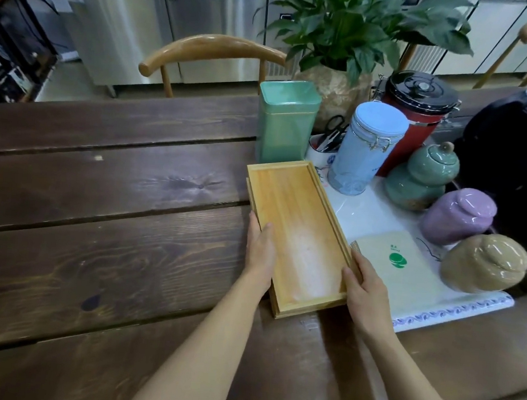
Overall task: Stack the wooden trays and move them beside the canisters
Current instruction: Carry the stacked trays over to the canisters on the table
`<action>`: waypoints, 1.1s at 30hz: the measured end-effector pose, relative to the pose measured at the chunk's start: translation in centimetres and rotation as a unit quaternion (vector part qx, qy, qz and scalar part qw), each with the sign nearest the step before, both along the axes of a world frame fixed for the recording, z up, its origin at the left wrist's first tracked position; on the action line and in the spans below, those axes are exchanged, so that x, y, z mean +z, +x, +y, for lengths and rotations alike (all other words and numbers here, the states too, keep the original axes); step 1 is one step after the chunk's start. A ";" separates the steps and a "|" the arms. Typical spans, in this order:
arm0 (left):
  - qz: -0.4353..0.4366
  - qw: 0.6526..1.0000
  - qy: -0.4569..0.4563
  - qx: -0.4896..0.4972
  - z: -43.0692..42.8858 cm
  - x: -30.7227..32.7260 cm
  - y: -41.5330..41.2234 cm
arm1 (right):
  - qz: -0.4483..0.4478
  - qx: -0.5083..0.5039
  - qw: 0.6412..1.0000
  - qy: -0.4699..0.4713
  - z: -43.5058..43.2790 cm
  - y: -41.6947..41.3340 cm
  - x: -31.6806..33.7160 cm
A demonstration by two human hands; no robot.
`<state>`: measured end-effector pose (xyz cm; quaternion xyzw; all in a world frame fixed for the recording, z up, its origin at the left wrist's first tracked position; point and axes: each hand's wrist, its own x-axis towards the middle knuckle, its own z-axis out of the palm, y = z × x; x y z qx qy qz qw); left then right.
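Two light wooden trays (295, 221) lie stacked one on the other on the dark wooden table (112, 219), the lower tray's edge showing along the left and near sides. My left hand (260, 247) grips the stack's left long edge, thumb inside the rim. My right hand (364, 289) holds the near right edge. The stack's far end sits just in front of a green square tin (285, 122), with a pale blue clip-lid canister (365, 148) to its right.
A white mat (455, 309) at the right carries a green gourd jar (421, 180), purple jar (458, 216), tan jar (484, 264) and a paper packet (399, 264). A red canister (420, 108), potted plant (348, 33) and chair (211, 50) stand behind.
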<state>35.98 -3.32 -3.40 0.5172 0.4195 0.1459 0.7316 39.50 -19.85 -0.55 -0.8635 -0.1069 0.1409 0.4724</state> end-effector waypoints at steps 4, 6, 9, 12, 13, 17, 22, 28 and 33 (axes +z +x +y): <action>-0.002 1.000 0.002 0.010 0.0 -0.1 0.4 | 0.003 0.002 1.000 0.011 0.0 0.9 -0.2; -0.004 1.000 0.001 0.008 0.1 -0.3 0.3 | 0.006 0.006 1.000 0.009 0.0 1.2 -0.3; -0.002 1.000 0.001 -0.001 0.2 -0.3 0.3 | 0.007 0.012 1.000 0.003 -0.1 1.3 -0.4; 0.001 1.000 0.005 -0.002 0.2 -0.4 0.5 | 0.013 0.012 1.000 0.005 -0.2 1.2 -0.5; 0.000 1.000 0.006 -0.001 0.2 -0.5 0.5 | 0.013 0.012 1.000 0.004 -0.2 1.1 -0.5; -0.008 1.000 0.013 -0.004 0.2 -0.6 0.4 | 0.014 0.007 1.000 0.002 -0.3 0.8 -0.6; -0.017 1.000 0.017 -0.001 0.1 -0.7 0.3 | 0.015 0.008 1.000 0.005 -0.4 0.6 -0.6; -0.009 1.000 0.026 0.001 -0.2 -0.3 0.3 | 0.018 0.007 1.000 0.009 -0.5 0.7 -0.5; -0.005 1.000 0.027 0.005 -0.3 -0.1 0.3 | 0.020 0.000 1.000 0.013 -0.4 0.6 -0.5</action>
